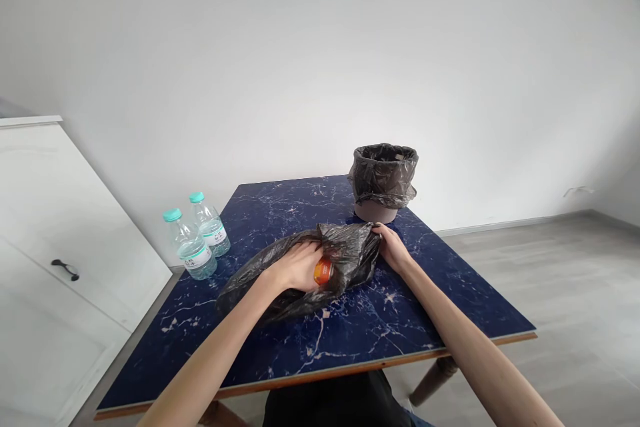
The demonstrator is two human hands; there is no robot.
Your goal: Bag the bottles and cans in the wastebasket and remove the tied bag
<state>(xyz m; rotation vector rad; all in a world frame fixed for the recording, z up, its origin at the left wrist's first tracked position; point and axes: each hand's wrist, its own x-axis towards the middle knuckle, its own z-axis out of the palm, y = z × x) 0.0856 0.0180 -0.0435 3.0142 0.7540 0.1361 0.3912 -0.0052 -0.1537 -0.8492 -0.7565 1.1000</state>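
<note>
A black plastic bag (350, 247) lies crumpled across the middle of the table, its mouth toward the centre. My left hand (301, 267) is partly inside that mouth, its fingertips covered by the plastic. Against its palm side shows an orange-red object with a small printed label (323, 271); the hand is closed around it, and most of it is hidden, so its kind is unclear. At the bag's right end, my right hand (391, 247) pinches the edge of the plastic between thumb and fingers.
Behind the bag stands a small bin (376, 211) lined with black plastic folded over its rim. Two water bottles (193, 250) with turquoise caps stand at the table's left edge. The blue marbled table (280, 203) nears a white wall; a white cabinet (65, 227) is at left.
</note>
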